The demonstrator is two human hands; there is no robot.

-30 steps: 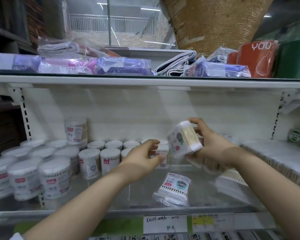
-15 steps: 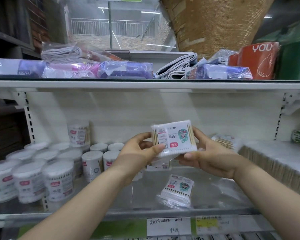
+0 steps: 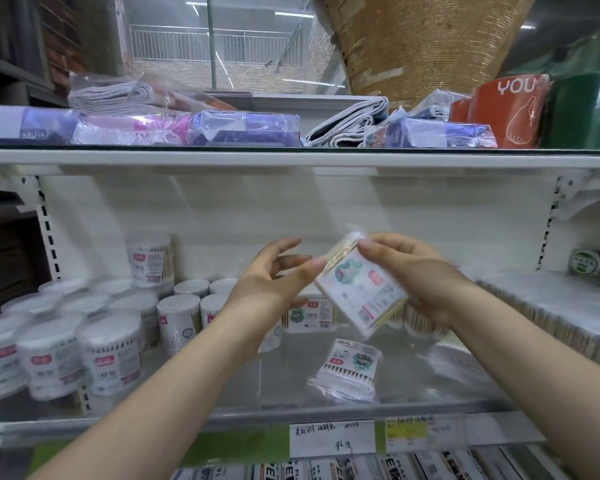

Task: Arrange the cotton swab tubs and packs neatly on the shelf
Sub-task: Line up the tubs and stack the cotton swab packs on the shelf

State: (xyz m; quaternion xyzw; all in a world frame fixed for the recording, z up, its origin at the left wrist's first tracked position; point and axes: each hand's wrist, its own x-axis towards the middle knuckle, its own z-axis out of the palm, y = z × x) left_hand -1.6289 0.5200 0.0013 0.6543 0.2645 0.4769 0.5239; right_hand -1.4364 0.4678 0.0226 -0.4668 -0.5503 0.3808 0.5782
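Note:
My right hand [image 3: 420, 277] grips a flat white cotton swab pack [image 3: 359, 292], tilted with its label facing me, above the middle of the shelf [image 3: 243, 415]. My left hand [image 3: 274, 282] is just left of it, fingers spread, thumb tip near the pack's corner, holding nothing. Another swab pack [image 3: 349, 370] lies flat on the shelf below. A third pack [image 3: 309, 315] stands behind my left wrist. Round white swab tubs [image 3: 108, 355] crowd the shelf's left side, and one tub [image 3: 150, 259] is stacked on top at the back.
Long wrapped bundles of sticks [image 3: 551, 310] fill the shelf's right side. Tape rolls [image 3: 587, 261] sit at the far right. The upper shelf [image 3: 291, 157] holds wrapped cloths and an orange pack [image 3: 510, 109]. Price labels [image 3: 331, 441] hang on the front rail.
The pack was level between both hands half a second ago; now it is tilted and held by my right hand only, my left hand having let go and opened.

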